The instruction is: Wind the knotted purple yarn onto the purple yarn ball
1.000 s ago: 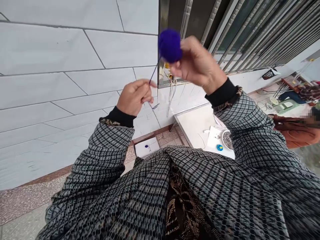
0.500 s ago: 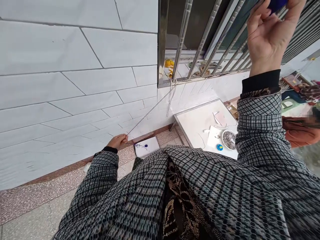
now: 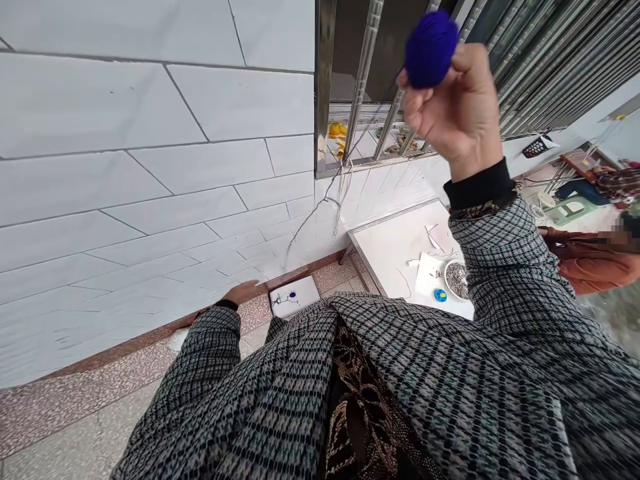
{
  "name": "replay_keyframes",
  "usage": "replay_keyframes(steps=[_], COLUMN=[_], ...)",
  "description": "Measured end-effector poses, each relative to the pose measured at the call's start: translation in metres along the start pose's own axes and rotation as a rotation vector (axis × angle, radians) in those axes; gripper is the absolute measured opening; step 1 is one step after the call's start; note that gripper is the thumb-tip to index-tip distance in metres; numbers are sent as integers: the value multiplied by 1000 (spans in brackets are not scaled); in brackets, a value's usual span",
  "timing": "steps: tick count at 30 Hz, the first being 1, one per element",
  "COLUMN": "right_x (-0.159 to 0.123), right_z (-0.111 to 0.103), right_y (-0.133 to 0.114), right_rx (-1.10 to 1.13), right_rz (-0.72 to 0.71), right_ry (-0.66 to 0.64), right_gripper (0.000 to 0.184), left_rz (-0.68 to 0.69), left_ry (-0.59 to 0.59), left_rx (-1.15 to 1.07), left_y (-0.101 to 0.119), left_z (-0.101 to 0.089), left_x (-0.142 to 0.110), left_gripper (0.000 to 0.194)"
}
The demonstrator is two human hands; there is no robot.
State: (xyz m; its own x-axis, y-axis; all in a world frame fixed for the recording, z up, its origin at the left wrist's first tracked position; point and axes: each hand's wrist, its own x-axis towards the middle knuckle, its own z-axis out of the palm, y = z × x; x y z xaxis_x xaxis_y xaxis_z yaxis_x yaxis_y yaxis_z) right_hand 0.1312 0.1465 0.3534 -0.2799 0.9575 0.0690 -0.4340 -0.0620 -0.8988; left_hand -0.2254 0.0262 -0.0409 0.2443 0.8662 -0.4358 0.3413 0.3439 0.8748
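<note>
My right hand (image 3: 453,113) is raised in front of the window bars, its fingers closed on a ball of dark blue yarn (image 3: 431,50). From the ball a thin dark strand runs down to the lower corner of the bars, where a white cord (image 3: 341,190) is tied. Beyond that point the dark yarn strand (image 3: 313,212) hangs slack and curved in the air, its lower end near the wall. My left hand (image 3: 243,292) is low beside the tiled wall, fingers stretched out, with nothing in it.
A white box (image 3: 300,298) with dark yarn lies on the floor. On the white table (image 3: 380,250) stand a bowl of small dark pieces (image 3: 456,280) and a blue round container (image 3: 440,295). Metal window bars (image 3: 363,80) rise ahead. A person in orange (image 3: 595,267) is at the right.
My right hand has swung left with the yarn ball, now fully in view. My left hand has opened and let go of the strand, which went from taut to slack.
</note>
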Motion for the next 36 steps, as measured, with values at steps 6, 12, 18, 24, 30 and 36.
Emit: replay_keyframes(steps=[6, 12, 18, 24, 30, 36], right_x=[3, 12, 26, 28, 6, 24], right_z=[26, 28, 23, -3, -2, -4], right_y=[50, 85, 95, 104, 101, 92], right_rx=[-146, -261, -385, -807, -569, 38], right_rz=[171, 270, -20, 26, 148, -14], right_ry=[-144, -316, -114, -480, -979, -701], right_gripper=[22, 49, 37, 31, 39, 60], left_rz=[369, 988, 878, 839, 747, 645], left_ry=[307, 246, 365, 208, 32, -56], left_rx=[-159, -398, -60, 114, -123, -398], left_y=[119, 259, 254, 261, 248, 241], left_z=[-11, 21, 48, 24, -6, 11], left_x=[43, 30, 0, -37, -27, -27], left_gripper=[68, 43, 18, 16, 27, 32])
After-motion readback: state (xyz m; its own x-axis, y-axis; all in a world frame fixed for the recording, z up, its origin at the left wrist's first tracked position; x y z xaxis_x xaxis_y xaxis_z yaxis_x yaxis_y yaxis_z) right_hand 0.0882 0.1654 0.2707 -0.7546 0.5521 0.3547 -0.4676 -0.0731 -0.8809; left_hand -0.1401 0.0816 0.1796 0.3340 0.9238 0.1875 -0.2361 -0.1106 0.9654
